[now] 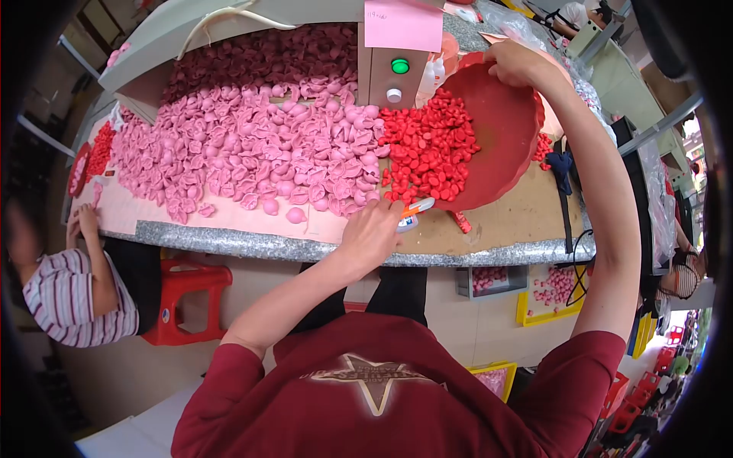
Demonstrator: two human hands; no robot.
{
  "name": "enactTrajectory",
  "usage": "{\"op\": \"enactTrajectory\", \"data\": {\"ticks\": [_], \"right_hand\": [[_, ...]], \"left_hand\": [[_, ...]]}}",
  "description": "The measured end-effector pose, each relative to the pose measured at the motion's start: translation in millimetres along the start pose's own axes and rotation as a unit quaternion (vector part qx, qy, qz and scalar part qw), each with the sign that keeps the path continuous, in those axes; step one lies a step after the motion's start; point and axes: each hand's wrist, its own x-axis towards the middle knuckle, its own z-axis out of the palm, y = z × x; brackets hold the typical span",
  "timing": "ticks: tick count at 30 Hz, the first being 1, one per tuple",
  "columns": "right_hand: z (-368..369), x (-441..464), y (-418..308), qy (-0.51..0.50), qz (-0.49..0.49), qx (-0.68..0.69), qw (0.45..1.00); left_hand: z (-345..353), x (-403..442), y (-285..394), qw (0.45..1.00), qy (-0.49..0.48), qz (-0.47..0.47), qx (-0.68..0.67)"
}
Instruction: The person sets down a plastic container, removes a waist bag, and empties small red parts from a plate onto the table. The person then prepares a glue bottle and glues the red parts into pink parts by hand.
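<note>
A large red bowl is tilted at the right of the bench, its mouth toward a heap of small red pieces. My right hand has its fingers closed on the bowl's far rim. Near the front edge, my left hand is closed on an orange-and-white tool, just below the red pieces. A wide pile of pink shell-like pieces lies left of the red heap and touches it. Part of the pink pile runs under a grey machine cover.
A panel with a green light stands behind the piles. At the left, a person in a striped shirt works beside a red stool. A dark strap lies at the right; bins stand below.
</note>
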Motion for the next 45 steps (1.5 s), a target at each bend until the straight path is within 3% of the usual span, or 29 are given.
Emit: {"op": "enactTrajectory", "data": {"ticks": [11,17,23,29,32,40,44,45], "right_hand": [[-23,-9,-34,0.003,0.049,0.026,0.998],[-9,4,-19,0.007,0.055,-0.076,0.996],[-33,-18,-43,0.054,0.089,-0.152,0.983],[-28,-10,-71,0.143,0.055,-0.184,0.971],[-28,-12,-87,0.108,0.035,-0.24,0.964],[-35,-82,-38,0.217,0.116,-0.295,0.923],[-15,-154,61,0.173,0.314,-0.07,0.931],[0,-181,71,0.194,0.279,-0.034,0.94]], "left_hand": [[-32,-21,-17,0.997,0.008,-0.063,-0.031],[-31,-23,-22,0.997,0.02,-0.055,-0.05],[-24,-16,-20,0.995,0.023,-0.051,-0.087],[-18,-7,-14,0.995,0.018,-0.048,-0.081],[-17,-6,-10,0.994,0.017,-0.041,-0.098],[-20,-4,-6,0.991,-0.007,-0.054,-0.125],[-30,-6,4,0.988,0.006,-0.057,-0.143],[-31,-7,5,0.986,0.009,-0.061,-0.157]]}}
